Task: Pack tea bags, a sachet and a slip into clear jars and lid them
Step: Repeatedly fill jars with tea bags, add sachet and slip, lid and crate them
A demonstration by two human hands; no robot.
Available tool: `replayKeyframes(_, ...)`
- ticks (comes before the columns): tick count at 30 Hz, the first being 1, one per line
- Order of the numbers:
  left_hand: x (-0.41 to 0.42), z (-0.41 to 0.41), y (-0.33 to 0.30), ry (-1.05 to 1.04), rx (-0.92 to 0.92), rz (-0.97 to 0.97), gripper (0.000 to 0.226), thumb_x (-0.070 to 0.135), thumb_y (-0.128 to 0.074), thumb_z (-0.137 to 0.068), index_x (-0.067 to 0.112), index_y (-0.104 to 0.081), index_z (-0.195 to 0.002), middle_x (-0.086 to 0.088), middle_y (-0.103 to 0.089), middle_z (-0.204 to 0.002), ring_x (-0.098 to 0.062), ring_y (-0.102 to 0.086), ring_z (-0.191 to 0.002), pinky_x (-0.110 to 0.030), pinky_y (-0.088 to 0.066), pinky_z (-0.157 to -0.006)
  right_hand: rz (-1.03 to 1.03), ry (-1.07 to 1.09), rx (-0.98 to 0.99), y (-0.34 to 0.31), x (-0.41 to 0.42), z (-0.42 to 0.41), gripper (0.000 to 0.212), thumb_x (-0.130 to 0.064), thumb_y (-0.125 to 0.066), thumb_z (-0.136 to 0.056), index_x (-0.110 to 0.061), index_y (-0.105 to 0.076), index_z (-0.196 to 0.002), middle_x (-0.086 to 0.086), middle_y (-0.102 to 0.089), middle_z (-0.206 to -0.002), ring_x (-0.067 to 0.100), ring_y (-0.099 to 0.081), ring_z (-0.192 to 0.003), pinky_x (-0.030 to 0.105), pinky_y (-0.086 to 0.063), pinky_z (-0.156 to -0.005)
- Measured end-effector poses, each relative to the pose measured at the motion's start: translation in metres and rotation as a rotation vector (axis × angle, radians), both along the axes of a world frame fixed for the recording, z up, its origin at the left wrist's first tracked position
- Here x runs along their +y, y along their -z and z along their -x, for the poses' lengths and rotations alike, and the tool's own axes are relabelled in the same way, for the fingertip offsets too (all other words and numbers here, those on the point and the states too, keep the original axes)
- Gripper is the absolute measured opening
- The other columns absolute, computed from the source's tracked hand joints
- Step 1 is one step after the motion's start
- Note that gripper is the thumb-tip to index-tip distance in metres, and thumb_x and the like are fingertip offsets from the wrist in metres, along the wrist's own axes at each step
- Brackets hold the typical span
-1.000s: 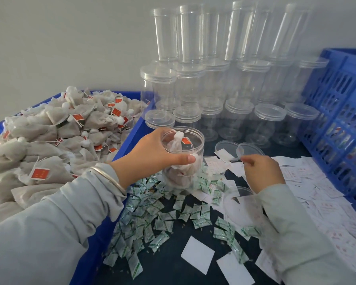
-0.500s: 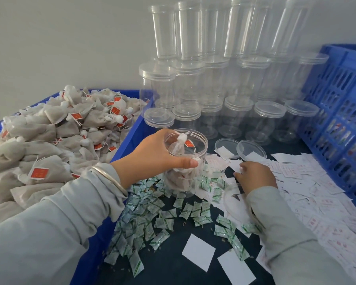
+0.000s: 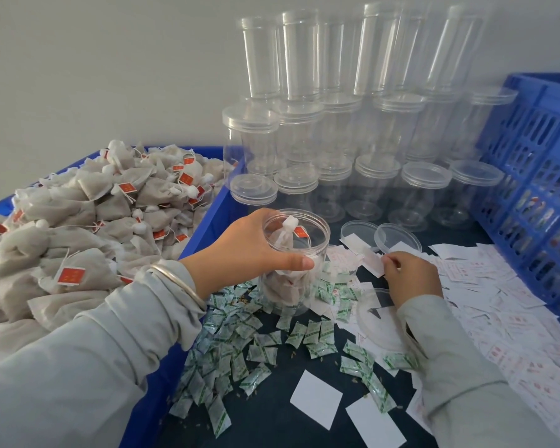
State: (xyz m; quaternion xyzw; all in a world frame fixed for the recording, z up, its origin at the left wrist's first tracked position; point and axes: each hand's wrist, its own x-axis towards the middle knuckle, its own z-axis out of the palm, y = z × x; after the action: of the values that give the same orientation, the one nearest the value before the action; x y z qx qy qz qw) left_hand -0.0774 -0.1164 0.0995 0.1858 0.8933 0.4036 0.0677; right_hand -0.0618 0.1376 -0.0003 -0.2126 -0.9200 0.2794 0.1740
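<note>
An open clear jar (image 3: 291,286) stands on the dark table, holding several grey tea bags with red tags. My left hand (image 3: 249,250) grips the jar near its rim, thumb across the front. My right hand (image 3: 411,279) is to the right of the jar and pinches a white paper slip (image 3: 374,265) at its left edge. Green-and-white sachets (image 3: 256,344) lie scattered in front of the jar. Two loose clear lids (image 3: 396,236) lie behind my right hand, and another lid (image 3: 379,315) lies under my right wrist.
A blue crate (image 3: 204,221) on the left is heaped with tea bags (image 3: 94,221). Stacked lidded clear jars (image 3: 353,124) fill the back. Another blue crate (image 3: 537,176) stands at the right. White printed slips (image 3: 498,302) cover the table's right side; blank slips (image 3: 317,399) lie near the front.
My right hand dropped from near the loose lids to the slip pile, then lifted a little with a slip pinched. My left hand stayed gripping the jar.
</note>
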Motion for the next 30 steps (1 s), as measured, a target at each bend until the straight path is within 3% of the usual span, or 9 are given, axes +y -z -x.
replayKeyframes(3,0.0,0.0,0.0,0.009,-0.005,-0.002,0.102,0.07,-0.074,-0.036,0.029,-0.048,-0.127,0.02,-0.058,-0.116,0.0,-0.055,-0.106,-0.019,-0.042,-0.085,0.13,0.031,0.163,-0.008,-0.004,-0.005,0.025,-0.02,-0.052,-0.096,-0.006,-0.071,-0.104,0.014,-0.07,-0.104,0.019,-0.05,-0.079,0.02,-0.033,-0.057)
replayKeyframes(6,0.001,-0.001,0.0,0.021,-0.011,-0.013,0.096,0.067,-0.075,-0.038,0.031,-0.049,-0.123,0.022,-0.057,-0.112,0.005,-0.053,-0.104,-0.014,-0.04,-0.08,0.255,0.009,0.301,-0.024,-0.01,-0.012,0.023,-0.019,-0.055,-0.095,-0.006,-0.072,-0.104,0.012,-0.071,-0.104,0.016,-0.054,-0.081,0.022,-0.037,-0.064)
replayKeyframes(9,0.001,-0.001,-0.001,0.036,-0.013,-0.012,0.102,0.067,-0.075,-0.039,0.028,-0.048,-0.128,0.022,-0.057,-0.115,0.004,-0.053,-0.107,-0.016,-0.041,-0.084,0.323,-0.052,0.503,-0.045,-0.023,-0.022,0.019,-0.015,-0.058,-0.092,-0.006,-0.073,-0.1,0.005,-0.07,-0.094,0.005,-0.058,-0.073,0.002,-0.038,-0.061)
replayKeyframes(11,0.001,-0.001,-0.001,0.042,-0.005,0.0,0.104,0.067,-0.075,-0.039,0.027,-0.046,-0.131,0.021,-0.056,-0.118,0.001,-0.053,-0.109,-0.017,-0.04,-0.086,0.271,-0.108,0.655,-0.059,-0.037,-0.031,0.016,-0.012,-0.061,-0.09,-0.004,-0.073,-0.098,-0.003,-0.066,-0.087,-0.006,-0.056,-0.072,-0.004,-0.037,-0.063)
replayKeyframes(15,0.001,-0.003,0.0,0.057,-0.005,-0.001,0.098,0.062,-0.079,-0.044,0.028,-0.045,-0.13,0.019,-0.055,-0.119,0.0,-0.052,-0.11,-0.017,-0.04,-0.087,0.018,-0.322,0.807,-0.08,-0.066,-0.041,0.015,-0.011,-0.065,-0.083,-0.003,-0.074,-0.093,-0.008,-0.064,-0.082,0.004,-0.059,-0.07,0.001,-0.043,-0.071)
replayKeyframes(18,0.0,-0.004,0.001,0.08,0.002,-0.001,0.087,0.054,-0.084,-0.052,0.031,-0.045,-0.126,0.025,-0.054,-0.112,0.005,-0.052,-0.105,-0.009,-0.037,-0.08,-0.145,-0.495,0.777,-0.084,-0.082,-0.044,0.01,-0.007,-0.068,-0.075,-0.004,-0.076,-0.08,0.002,-0.072,-0.073,0.015,-0.065,-0.068,0.025,-0.054,-0.068)
replayKeyframes(23,-0.01,-0.006,0.003,0.113,0.053,0.017,0.08,0.05,-0.086,-0.053,0.039,-0.043,-0.12,0.036,-0.05,-0.103,0.026,-0.045,-0.093,0.001,-0.037,-0.068,-0.118,-0.587,0.575,-0.084,-0.099,-0.051,0.011,-0.009,-0.064,-0.075,-0.005,-0.075,-0.072,0.006,-0.071,-0.072,0.024,-0.066,-0.073,0.038,-0.055,-0.069)
replayKeyframes(26,-0.011,-0.006,0.004,0.119,0.082,-0.014,0.079,0.051,-0.085,-0.051,0.038,-0.047,-0.119,0.033,-0.055,-0.102,0.029,-0.047,-0.092,0.003,-0.039,-0.068,-0.145,-0.652,0.37,-0.089,-0.098,-0.054,0.037,-0.032,-0.048,-0.086,-0.008,-0.074,-0.075,0.006,-0.069,-0.079,0.019,-0.061,-0.088,0.037,-0.047,-0.08)
replayKeyframes(30,-0.003,-0.004,0.001,0.098,0.118,0.013,0.074,0.043,-0.085,-0.055,0.036,-0.051,-0.12,0.026,-0.06,-0.102,0.017,-0.055,-0.092,-0.006,-0.042,-0.07,-0.273,-0.702,0.148,-0.094,-0.097,-0.059,0.073,-0.063,-0.017,-0.082,-0.019,-0.072,-0.101,0.001,-0.069,-0.095,0.013,-0.049,-0.106,0.035,-0.04,-0.09)
